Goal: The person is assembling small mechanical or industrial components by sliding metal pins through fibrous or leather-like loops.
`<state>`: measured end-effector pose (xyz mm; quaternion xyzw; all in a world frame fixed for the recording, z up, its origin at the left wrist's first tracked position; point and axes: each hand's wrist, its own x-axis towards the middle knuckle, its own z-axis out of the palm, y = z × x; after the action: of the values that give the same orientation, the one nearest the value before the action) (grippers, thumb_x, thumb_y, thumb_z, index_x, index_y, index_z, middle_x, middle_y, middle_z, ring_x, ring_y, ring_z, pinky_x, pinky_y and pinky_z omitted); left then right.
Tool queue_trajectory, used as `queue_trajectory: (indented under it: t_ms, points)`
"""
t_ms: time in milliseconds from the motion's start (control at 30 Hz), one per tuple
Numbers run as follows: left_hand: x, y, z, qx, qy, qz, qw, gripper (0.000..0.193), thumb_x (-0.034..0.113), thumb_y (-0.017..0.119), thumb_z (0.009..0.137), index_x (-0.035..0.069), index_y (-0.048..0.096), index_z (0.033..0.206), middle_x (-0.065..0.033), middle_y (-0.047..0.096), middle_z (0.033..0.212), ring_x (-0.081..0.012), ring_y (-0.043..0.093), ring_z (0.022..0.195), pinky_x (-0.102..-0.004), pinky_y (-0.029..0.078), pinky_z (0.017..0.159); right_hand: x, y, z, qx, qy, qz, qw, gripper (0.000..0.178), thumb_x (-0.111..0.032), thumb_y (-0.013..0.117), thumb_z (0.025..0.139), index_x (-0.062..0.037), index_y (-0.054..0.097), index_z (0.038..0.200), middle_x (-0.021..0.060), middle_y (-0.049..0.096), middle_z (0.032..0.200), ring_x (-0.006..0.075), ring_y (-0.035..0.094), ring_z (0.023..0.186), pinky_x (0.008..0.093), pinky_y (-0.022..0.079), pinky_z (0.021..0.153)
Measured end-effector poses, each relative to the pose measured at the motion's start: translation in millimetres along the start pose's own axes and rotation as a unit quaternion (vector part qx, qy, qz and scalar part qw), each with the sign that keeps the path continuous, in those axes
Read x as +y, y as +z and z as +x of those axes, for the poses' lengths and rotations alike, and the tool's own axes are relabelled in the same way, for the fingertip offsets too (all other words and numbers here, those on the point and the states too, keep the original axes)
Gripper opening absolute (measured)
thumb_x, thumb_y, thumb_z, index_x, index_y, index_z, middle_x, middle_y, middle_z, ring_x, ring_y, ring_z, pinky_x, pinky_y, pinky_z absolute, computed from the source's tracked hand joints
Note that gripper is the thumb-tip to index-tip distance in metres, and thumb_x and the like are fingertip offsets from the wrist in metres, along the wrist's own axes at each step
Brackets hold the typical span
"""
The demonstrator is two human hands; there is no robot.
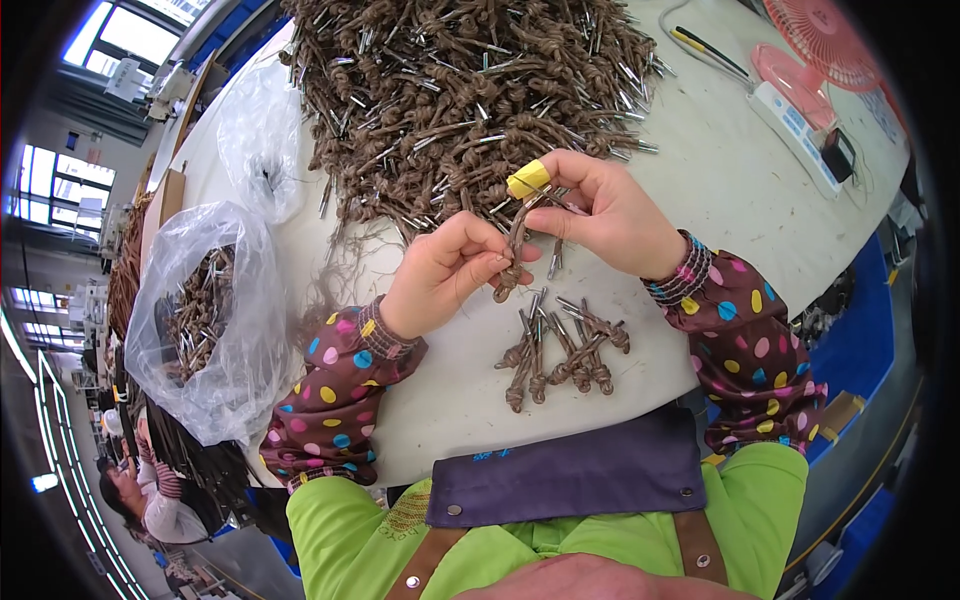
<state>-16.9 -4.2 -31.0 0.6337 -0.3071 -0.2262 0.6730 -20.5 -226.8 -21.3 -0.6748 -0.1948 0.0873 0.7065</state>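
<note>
Between my two hands hangs a knotted brown cord (516, 250) with shiny metal tips. My left hand (448, 268) pinches it near the knot. My right hand (600, 212), with yellow tape round its index finger, grips the upper part of the same cord; a metal tip sticks out below the fingers. On the table just below lies a small group of knotted cords (562, 350), their metal tips pointing up and away from me. Behind my hands a large heap of the same brown knotted cords (480, 100) spreads across the far table.
At the left, a clear plastic bag (205, 330) holds more knotted cords, with another crumpled plastic bag (262, 140) behind it. A pink fan (825, 40) and a white power strip (795, 135) stand far right. Loose fibres lie left of my hands. A person (165, 500) sits at lower left.
</note>
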Motion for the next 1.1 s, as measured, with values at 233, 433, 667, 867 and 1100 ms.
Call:
queue_trajectory:
  t_ms: [233, 433, 667, 867, 1100]
  points:
    - [-7.6, -1.3, 1.5, -0.019, 0.019, -0.046, 0.999, 0.006, 0.009, 0.047, 0.097, 0.003, 0.046, 0.1, -0.0095, 0.064, 0.095, -0.0093, 0.058, 0.085, -0.0226, 0.048, 0.074, -5.9, 4.1, -3.0, 0.035, -0.021, -0.087, 0.995, 0.043, -0.016, 0.069, 0.083, -0.0017, 0.052, 0.12, 0.0014, 0.058, 0.093, 0.0039, 0.053, 0.066, 0.0191, 0.043, 0.057]
    - [-14.5, -6.7, -0.4, 0.159, 0.005, 0.108, 0.981, 0.009, 0.01, 0.055, 0.094, 0.002, 0.053, 0.095, -0.0008, 0.058, 0.082, -0.0062, 0.052, 0.074, -0.0207, 0.044, 0.067, -17.8, 7.9, -13.1, 0.143, -0.115, -0.276, 0.944, 0.037, -0.033, 0.065, 0.085, -0.0036, 0.055, 0.105, 0.0075, 0.056, 0.084, 0.0213, 0.059, 0.066, 0.0298, 0.046, 0.058]
    - [-6.6, 0.8, 1.2, 0.184, 0.038, 0.261, 0.947, 0.008, 0.007, 0.06, 0.089, 0.002, 0.057, 0.093, -0.0048, 0.058, 0.08, -0.0123, 0.055, 0.071, -0.0242, 0.045, 0.066, -6.3, 19.3, -15.3, 0.064, -0.141, -0.403, 0.902, 0.025, -0.029, 0.066, 0.084, -0.0057, 0.057, 0.084, 0.0063, 0.053, 0.074, 0.0248, 0.054, 0.061, 0.0321, 0.043, 0.054]
    - [-2.1, 4.6, 1.1, 0.16, 0.083, 0.361, 0.915, 0.009, 0.006, 0.062, 0.086, 0.002, 0.058, 0.092, -0.0092, 0.06, 0.082, -0.0213, 0.058, 0.073, -0.0286, 0.047, 0.066, -2.4, 19.7, -15.3, 0.05, -0.122, -0.415, 0.9, 0.024, -0.03, 0.064, 0.084, -0.0072, 0.056, 0.082, 0.0057, 0.054, 0.075, 0.0259, 0.054, 0.062, 0.0337, 0.042, 0.053]
    - [-2.9, 3.5, 1.4, 0.146, 0.11, 0.383, 0.906, 0.009, 0.004, 0.064, 0.084, 0.003, 0.058, 0.091, -0.0094, 0.057, 0.081, -0.0244, 0.057, 0.072, -0.0307, 0.046, 0.064, -5.6, 20.4, -15.9, 0.039, -0.138, -0.451, 0.881, 0.022, -0.028, 0.065, 0.083, -0.0078, 0.056, 0.081, 0.0052, 0.054, 0.075, 0.0262, 0.055, 0.062, 0.0347, 0.042, 0.052]
